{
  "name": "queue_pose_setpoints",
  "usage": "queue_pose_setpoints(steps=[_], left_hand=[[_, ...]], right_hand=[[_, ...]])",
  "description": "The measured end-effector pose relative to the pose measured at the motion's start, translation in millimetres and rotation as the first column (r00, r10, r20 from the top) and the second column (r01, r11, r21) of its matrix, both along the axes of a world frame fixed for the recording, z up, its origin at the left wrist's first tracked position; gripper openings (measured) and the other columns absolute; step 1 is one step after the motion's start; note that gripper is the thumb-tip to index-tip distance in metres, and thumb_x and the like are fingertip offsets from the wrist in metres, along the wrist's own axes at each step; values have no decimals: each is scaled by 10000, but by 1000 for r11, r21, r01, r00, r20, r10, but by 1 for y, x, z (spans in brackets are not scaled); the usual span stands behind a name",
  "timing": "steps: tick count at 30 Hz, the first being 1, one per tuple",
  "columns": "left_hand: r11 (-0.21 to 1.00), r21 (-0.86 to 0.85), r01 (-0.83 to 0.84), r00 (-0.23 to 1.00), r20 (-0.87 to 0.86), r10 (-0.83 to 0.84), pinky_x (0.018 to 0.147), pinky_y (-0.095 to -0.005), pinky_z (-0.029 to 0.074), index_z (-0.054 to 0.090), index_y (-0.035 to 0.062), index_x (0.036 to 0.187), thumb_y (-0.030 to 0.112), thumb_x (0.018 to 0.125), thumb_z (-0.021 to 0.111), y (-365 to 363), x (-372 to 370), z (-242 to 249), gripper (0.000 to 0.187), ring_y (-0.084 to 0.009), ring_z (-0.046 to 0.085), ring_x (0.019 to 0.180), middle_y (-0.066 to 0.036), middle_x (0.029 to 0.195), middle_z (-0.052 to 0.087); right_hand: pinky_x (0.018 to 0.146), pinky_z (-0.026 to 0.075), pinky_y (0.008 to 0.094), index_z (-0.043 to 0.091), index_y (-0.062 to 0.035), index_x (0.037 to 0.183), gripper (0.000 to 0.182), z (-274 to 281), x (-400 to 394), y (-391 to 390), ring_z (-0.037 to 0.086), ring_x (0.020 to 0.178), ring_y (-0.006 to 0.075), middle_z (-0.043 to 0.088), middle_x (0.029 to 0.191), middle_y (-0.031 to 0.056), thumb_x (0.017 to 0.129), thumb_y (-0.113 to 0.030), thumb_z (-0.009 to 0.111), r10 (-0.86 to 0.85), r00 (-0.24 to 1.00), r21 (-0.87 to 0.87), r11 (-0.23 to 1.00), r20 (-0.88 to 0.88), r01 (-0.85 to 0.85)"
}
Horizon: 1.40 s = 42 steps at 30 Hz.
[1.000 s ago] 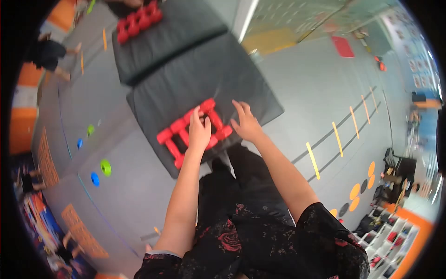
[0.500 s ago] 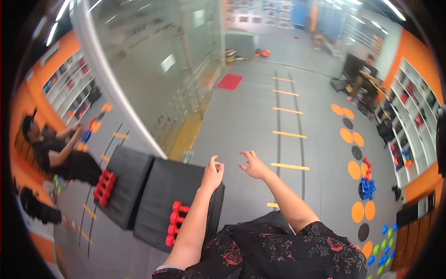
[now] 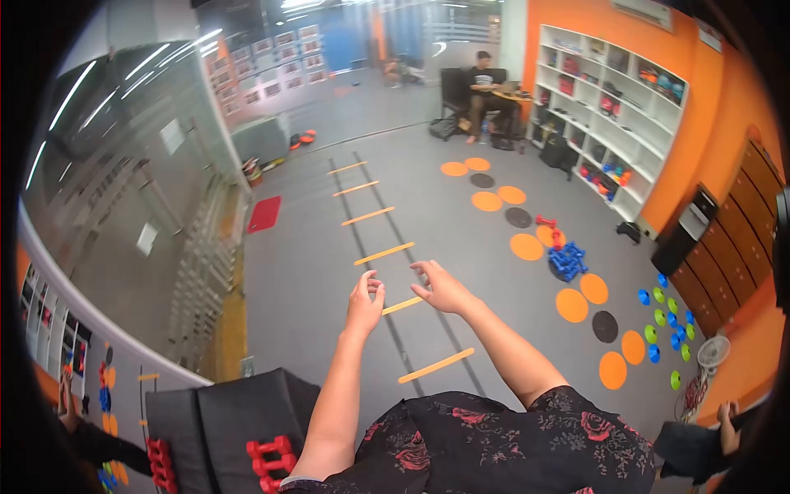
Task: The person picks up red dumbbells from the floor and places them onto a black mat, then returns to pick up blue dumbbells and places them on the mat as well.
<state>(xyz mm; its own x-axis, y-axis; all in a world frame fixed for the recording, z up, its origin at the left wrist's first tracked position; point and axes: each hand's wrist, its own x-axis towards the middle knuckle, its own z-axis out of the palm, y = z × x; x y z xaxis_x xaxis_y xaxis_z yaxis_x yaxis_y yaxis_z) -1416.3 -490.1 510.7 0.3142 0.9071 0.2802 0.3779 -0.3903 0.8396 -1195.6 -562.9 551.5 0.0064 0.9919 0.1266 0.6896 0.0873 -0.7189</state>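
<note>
My left hand (image 3: 364,302) is raised in front of me, fingers loosely curled and apart, with nothing in it. Level with it, my right hand (image 3: 442,288) is open and empty too, its fingers bent slightly toward the left hand. A gap separates the two hands. Beneath and beyond them, an agility ladder with yellow rungs (image 3: 436,365) and dark straps lies flat on the grey floor. Red dumbbells (image 3: 271,463) rest on a black padded block (image 3: 257,420) at the lower left, below my left forearm.
Orange and black discs (image 3: 571,305) run along the floor at right, with blue dumbbells (image 3: 568,262) among them. Blue and green cones (image 3: 659,316) lie near a fan (image 3: 713,352). A person (image 3: 484,90) sits at the back; another person's hand (image 3: 727,412) shows lower right. Glass panels (image 3: 123,198) stand left.
My view has turned right, so the ladder, discs and shelves sit further left in it. Both hands stay raised and empty, now over the ladder.
</note>
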Motion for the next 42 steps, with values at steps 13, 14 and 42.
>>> queue_pose_setpoints(steps=[13, 14, 42], left_hand=[[931, 76, 358, 933, -57, -354, 911, -380, 533, 513, 75, 1421, 156, 1004, 644, -15, 249, 36, 445, -213, 662, 1103, -105, 1252, 658], [925, 69, 373, 927, -71, -369, 911, -380, 533, 513, 75, 1421, 156, 1004, 644, -13, 257, 34, 445, -213, 662, 1103, -105, 1252, 658], [654, 159, 740, 673, -201, -712, 968, -439, 526, 517, 92, 1409, 158, 966, 683, 289, 529, 33, 478, -277, 604, 1200, -110, 1346, 581]], right_hand=[[1051, 506, 440, 500, -112, 1420, 497, 14, 219, -87, 602, 1231, 326, 544, 1367, 164, 986, -270, 685, -397, 913, 101, 909, -92, 405], [1051, 506, 440, 500, -112, 1420, 497, 12, 223, -87, 602, 1231, 326, 544, 1367, 164, 986, -270, 685, -411, 906, 95, 902, -105, 420], [1102, 469, 470, 466, -126, 1458, 620, -12, 415, 146, 547, 1329, 354, 500, 1430, 152, 951, -384, 712, -794, 578, 98, 570, -186, 815]])
